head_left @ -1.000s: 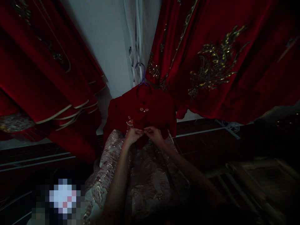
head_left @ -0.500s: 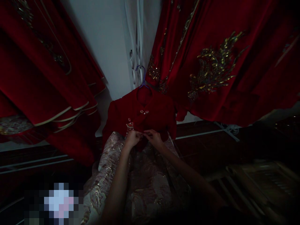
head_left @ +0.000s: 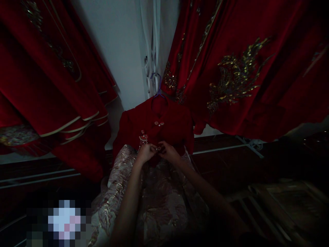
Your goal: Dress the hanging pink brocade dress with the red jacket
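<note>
A small red jacket [head_left: 177, 125] hangs on a purple hanger [head_left: 157, 85] in front of me, above a pale gold brocade skirt [head_left: 159, 195]. My left hand [head_left: 146, 151] and my right hand [head_left: 168, 151] meet at the jacket's lower front edge. Both pinch a small pearl clasp [head_left: 158, 148] between their fingertips. A second pearl clasp [head_left: 158, 124] sits higher on the chest, and a beaded tassel ornament [head_left: 143, 138] dangles just above my left hand.
Long red garments with cream piping [head_left: 59, 103] hang at the left. Red garments with gold embroidery [head_left: 236, 75] hang at the right. A pale wall [head_left: 120, 51] lies behind. The dark floor [head_left: 231, 164] spreads below, and a blurred patch [head_left: 61, 219] sits at lower left.
My hands stay pinched on the lower clasp, shifting only slightly. The view has drifted a little, so the jacket sits marginally lower in the picture.
</note>
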`<state>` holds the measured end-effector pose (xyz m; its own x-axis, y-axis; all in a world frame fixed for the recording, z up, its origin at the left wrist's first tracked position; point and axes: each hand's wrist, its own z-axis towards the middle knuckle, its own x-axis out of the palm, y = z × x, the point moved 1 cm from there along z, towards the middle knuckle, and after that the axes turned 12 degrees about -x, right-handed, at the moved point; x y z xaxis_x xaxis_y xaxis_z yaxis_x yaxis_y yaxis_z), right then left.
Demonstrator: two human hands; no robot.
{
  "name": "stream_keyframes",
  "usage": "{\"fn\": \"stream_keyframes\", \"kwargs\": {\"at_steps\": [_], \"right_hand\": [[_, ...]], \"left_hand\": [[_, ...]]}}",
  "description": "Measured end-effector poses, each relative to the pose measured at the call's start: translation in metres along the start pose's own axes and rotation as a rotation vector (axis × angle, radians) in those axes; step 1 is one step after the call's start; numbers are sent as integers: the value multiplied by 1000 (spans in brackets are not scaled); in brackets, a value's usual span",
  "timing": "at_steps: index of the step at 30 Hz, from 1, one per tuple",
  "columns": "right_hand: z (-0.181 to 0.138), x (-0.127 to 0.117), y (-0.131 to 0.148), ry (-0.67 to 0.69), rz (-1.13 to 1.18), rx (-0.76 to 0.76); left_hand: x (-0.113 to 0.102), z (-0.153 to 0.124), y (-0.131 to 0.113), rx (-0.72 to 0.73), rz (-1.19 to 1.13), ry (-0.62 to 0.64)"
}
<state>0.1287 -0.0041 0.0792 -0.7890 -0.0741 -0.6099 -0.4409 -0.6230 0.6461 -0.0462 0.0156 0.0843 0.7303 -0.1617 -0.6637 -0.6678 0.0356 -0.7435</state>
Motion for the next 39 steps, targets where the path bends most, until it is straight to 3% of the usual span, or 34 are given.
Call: {"fn": "stream_keyframes", "kwargs": {"at_steps": [2, 4, 8, 11, 15, 20, 25, 31, 39], "right_hand": [[-1, -11, 1, 162, -3, -41], [-1, -24, 0, 235, -20, -44], [4, -50, -2, 152, -66, 6], [8, -58, -4, 51, -133, 32], [8, -43, -5, -27, -207, 37], [6, -8, -9, 35, -41, -16], [3, 8, -10, 13, -29, -31], [2, 14, -7, -49, -27, -23], [3, 18, -14, -94, 105, 57]], "left_hand": [[-4, 0, 7, 23, -31, 52], [-14, -1, 15, 33, -67, 11], [-37, -5, 26, 42, -111, -97], [-38, -5, 25, 76, -129, -38], [-19, 1, 24, 74, -162, 33], [-2, 5, 25, 36, -46, -28], [-8, 2, 20, 64, 108, -73], [-14, -2, 12, 173, 124, -133], [-9, 3, 18, 187, 49, -15]]}}
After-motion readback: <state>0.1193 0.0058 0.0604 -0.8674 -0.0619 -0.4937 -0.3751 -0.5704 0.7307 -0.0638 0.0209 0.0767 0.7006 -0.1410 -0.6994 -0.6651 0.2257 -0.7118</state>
